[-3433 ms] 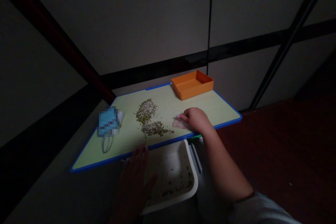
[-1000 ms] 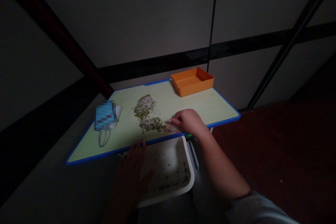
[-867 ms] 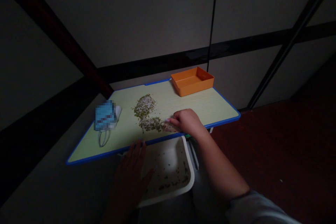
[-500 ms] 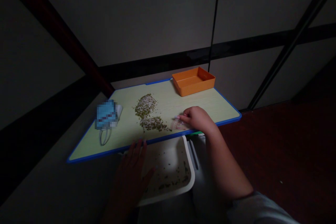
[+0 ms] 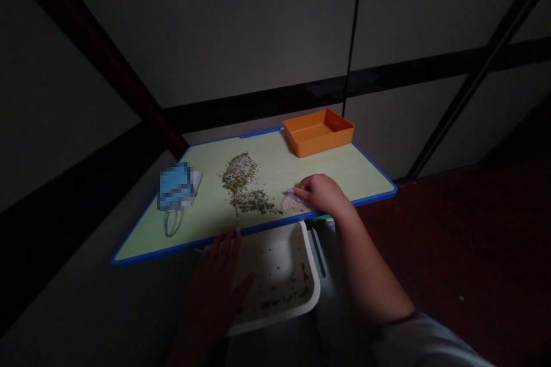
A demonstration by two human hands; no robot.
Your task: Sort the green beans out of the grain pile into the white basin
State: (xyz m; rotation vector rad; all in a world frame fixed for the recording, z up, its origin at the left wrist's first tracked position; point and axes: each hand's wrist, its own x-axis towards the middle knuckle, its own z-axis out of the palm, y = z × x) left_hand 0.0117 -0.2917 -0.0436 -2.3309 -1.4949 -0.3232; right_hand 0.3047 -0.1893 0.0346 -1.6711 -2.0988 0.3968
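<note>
Dim panelled walls (image 5: 258, 40) rise behind a pale, blue-edged tabletop (image 5: 269, 155). Farthest left of the right-hand grip sits a blurred-out blue object (image 5: 175, 183) with a looped strap (image 5: 174, 223). Nearer, below and left of the grip, the left hand (image 5: 217, 269) spreads its fingers at the table's near edge, with nothing visible in its grasp. Just left of the grip, two joined heaps of mixed green and pale grains (image 5: 249, 200) trail a few loose bits toward it; below lies a white bin (image 5: 316, 289) with scattered specks inside. A second ago the grip was up against the lower heap; now it has drawn back rightward, so the work seems to be between strokes, the heaps still run together. Thumb and finger of the right hand (image 5: 322, 191) look pinched closed on a clear, pink-marked piece (image 5: 293, 202), which lies beneath and left of the fingertips, near the table. Beyond and slightly right stands an orange tray (image 5: 326, 146).
</note>
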